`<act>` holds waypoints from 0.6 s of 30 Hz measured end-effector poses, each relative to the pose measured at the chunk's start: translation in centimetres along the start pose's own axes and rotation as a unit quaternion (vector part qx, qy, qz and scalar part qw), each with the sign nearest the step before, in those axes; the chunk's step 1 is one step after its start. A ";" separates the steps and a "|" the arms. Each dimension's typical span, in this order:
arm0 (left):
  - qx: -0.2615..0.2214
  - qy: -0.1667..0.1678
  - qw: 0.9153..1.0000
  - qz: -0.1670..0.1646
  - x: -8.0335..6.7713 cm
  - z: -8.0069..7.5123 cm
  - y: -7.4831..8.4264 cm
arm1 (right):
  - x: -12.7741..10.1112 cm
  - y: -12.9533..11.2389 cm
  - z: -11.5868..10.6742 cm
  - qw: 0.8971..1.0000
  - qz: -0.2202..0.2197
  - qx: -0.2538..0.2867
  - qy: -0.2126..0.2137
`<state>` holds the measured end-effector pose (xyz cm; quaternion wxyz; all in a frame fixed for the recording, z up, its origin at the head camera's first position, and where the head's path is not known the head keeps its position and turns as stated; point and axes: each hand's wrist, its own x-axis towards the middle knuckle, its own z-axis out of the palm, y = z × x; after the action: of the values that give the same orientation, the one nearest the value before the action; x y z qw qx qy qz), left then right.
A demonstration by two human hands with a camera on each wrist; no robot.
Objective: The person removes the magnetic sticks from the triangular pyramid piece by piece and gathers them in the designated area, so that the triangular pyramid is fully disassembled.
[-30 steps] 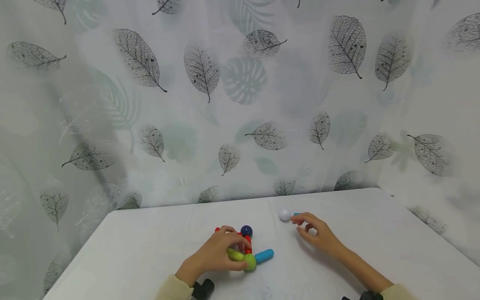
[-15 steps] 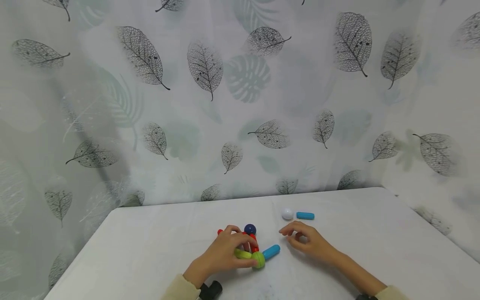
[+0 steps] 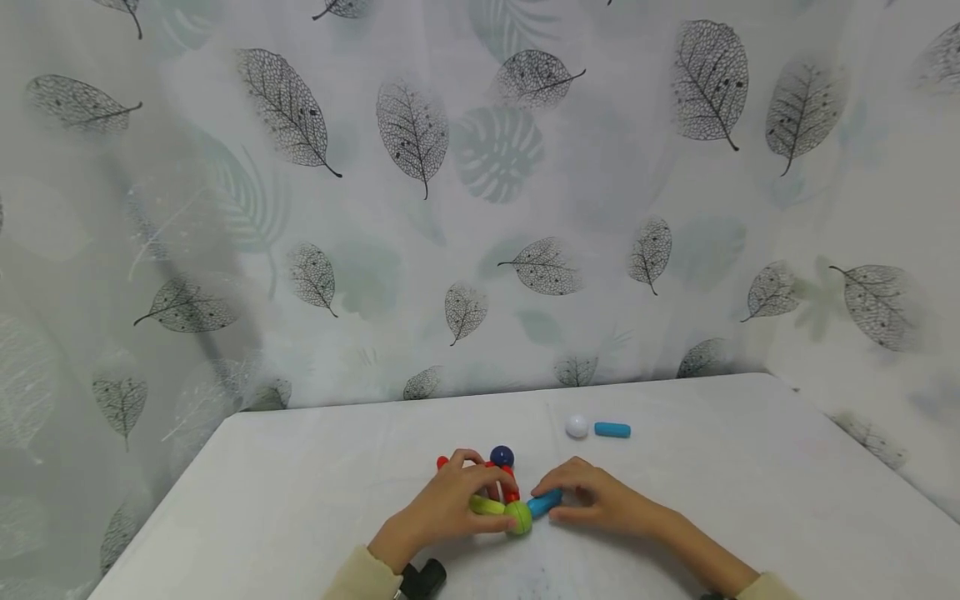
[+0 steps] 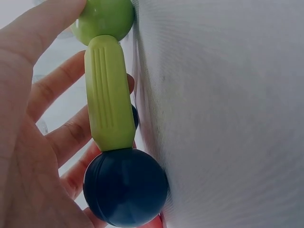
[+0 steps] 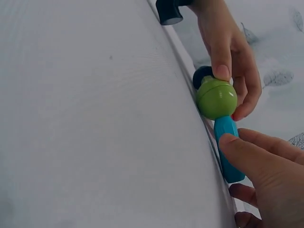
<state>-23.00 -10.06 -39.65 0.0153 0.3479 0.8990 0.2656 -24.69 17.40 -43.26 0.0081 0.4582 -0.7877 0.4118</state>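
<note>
My left hand (image 3: pixel 450 504) holds a toy ball-and-stick structure on the table, its thumb on the green ball (image 3: pixel 518 518) and its fingers reaching over the top. In the left wrist view a yellow-green stick (image 4: pixel 110 95) joins that ball to a dark blue ball (image 4: pixel 126 187). Another navy ball (image 3: pixel 502 456) and a red stick (image 3: pixel 510 483) show behind the fingers; the left hand hides part of the structure. My right hand (image 3: pixel 603 500) pinches a blue stick (image 5: pixel 229 152) between thumb and fingers. One end of this stick touches the green ball.
A loose white ball (image 3: pixel 577 427) and a second blue stick (image 3: pixel 612 430) lie farther back on the white-covered table (image 3: pixel 712 450). Behind the table's far edge hangs a leaf-patterned curtain (image 3: pixel 360 233).
My right hand has come down and left from near the loose blue stick, and now grips the stick at the green ball. The left hand keeps its hold; the view has shifted slightly.
</note>
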 end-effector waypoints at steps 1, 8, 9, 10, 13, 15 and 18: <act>-0.001 0.000 1.000 0.000 0.0 0.0 0.0 | 0.0 0.0 0.1 1.000 -0.005 -0.010 -0.001; -0.012 -0.002 1.000 -0.002 0.0 0.0 0.0 | 0.4 -0.1 0.1 1.000 -0.012 -0.025 0.005; -0.013 -0.004 1.000 -0.004 0.0 0.0 0.0 | 0.5 -0.1 0.1 1.000 -0.009 -0.023 0.005; -0.014 -0.005 1.000 -0.005 0.0 0.0 0.0 | 0.5 -0.2 0.1 1.000 -0.007 -0.025 0.006; -0.013 -0.006 1.000 -0.010 0.1 0.0 -0.1 | 0.7 -0.1 0.1 0.999 -0.002 -0.031 0.016; -0.014 -0.007 1.000 -0.011 0.1 0.0 -0.1 | 0.8 0.0 0.2 0.999 -0.003 -0.036 0.025; -0.018 -0.010 1.000 -0.012 0.1 0.1 -0.1 | 0.7 0.1 0.2 0.999 0.004 -0.030 0.033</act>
<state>-23.13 -9.99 -39.74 0.0333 0.3393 0.8979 0.2783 -25.06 16.80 -43.15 0.0458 0.4409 -0.8008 0.4027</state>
